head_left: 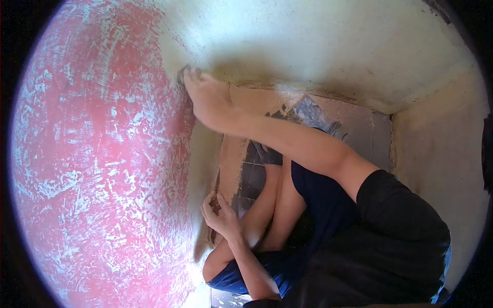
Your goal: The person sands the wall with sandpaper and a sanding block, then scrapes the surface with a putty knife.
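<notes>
My right hand (209,100) was closed over a dark pad (181,76) against the wall (108,154), apparently light and pliable, best gripped across its back. My left hand (224,219) was half-curled, contents indiscernible.

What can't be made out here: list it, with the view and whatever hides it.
- Head view: what the dark item at the right hand is; blur and the fingers obscure it.
- Head view: whether the left hand holds anything; its curled fingers hide the palm.
- Head view: how far the pink-patched wall extends; the dark lens rim cuts it off.
</notes>
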